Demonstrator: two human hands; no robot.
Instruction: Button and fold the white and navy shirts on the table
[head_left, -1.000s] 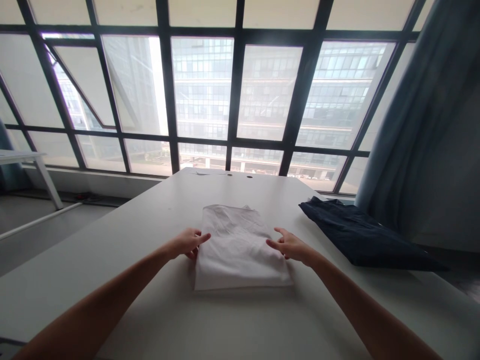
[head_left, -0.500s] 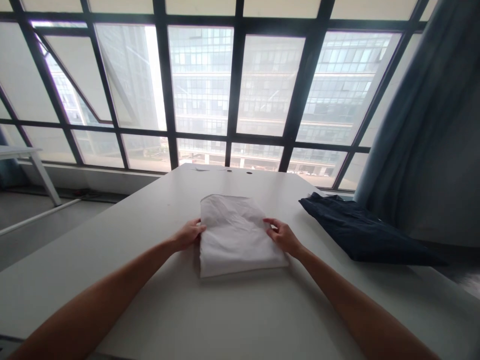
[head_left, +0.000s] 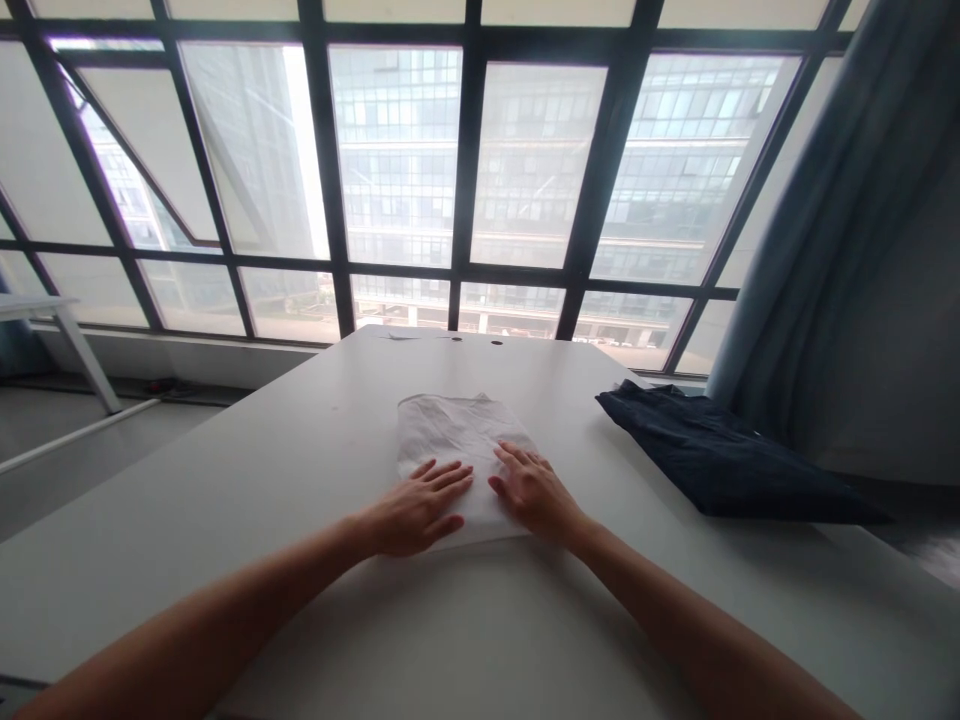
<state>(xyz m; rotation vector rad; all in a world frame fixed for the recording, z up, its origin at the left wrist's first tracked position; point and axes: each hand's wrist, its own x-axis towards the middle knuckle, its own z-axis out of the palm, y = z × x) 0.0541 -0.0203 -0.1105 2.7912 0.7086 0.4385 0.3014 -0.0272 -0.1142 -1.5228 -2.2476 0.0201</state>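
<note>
A folded white garment (head_left: 454, 430) lies on the white table (head_left: 300, 470) in front of me. My left hand (head_left: 418, 507) rests flat on its near left part, fingers stretched out and a little apart. My right hand (head_left: 530, 487) lies flat on its near right part, fingers extended toward the window. Both palms press down on the cloth and hold nothing. The near edge of the garment is partly hidden under my hands.
A folded dark navy garment (head_left: 720, 455) lies at the table's right side. A blue-grey curtain (head_left: 840, 230) hangs at the right. A large gridded window (head_left: 465, 170) stands behind the table. Another white table's leg (head_left: 75, 350) shows far left.
My hands left the garment's left and right edges and came inward onto its top, now lying flat on it. The garment looks flatter and shorter than before.
</note>
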